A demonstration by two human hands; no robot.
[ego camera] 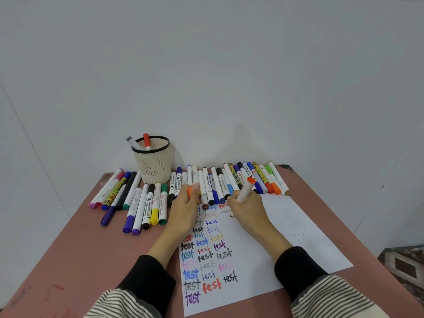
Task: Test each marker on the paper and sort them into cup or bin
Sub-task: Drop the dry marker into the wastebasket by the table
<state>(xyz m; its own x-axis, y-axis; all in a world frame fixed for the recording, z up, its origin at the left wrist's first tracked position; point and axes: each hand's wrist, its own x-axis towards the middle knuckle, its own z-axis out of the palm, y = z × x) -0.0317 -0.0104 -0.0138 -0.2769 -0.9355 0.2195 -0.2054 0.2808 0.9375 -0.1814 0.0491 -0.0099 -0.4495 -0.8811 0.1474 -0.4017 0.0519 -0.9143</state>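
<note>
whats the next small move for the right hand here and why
Probably lower the marker tip to bare paper and write a test mark. The right hand grips an orange-ended marker upright above the sheet, the left hand pinches what looks like its orange cap, and the spot under the hand shows no fresh orange word yet.

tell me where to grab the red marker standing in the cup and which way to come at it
Pinch the red marker by its red capped end, the only part standing above the cup rim, and come from straight above, lifting upward. It stands nearly upright against the far rim, its lower barrel enclosed by the mesh wall. The grey-capped marker leans just to its left, so close the fingers front-to-back.
</note>
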